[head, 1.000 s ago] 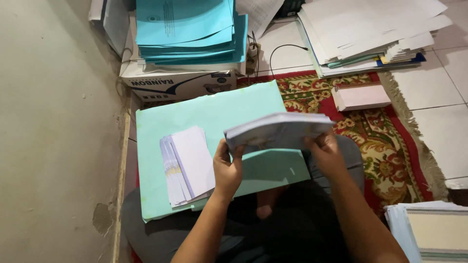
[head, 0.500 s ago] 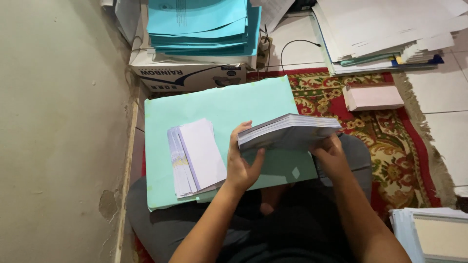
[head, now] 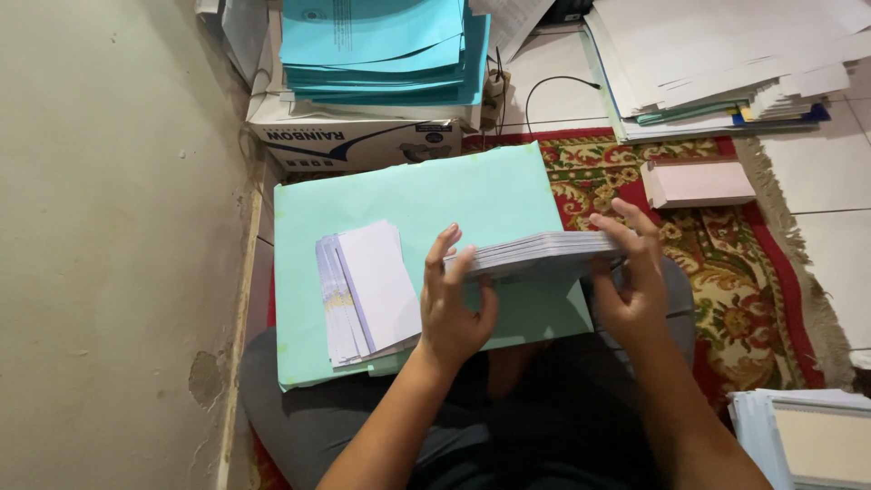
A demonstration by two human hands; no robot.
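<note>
Both hands [head: 544, 304] clasp a paper stack [head: 535, 255] by its ends.

- I've got a thick stack of white sheets [head: 537, 254] held up just above the pale green folder [head: 426, 195], lying roughly flat with its layered edge facing me, one end in each hand.
- The folder sits flat across the lap, and a smaller fanned pile of white slips [head: 367, 290] is on its left part.

head view: single camera | looks steeply down from above the lap | close to the hands | wall at left, floor at right
</note>
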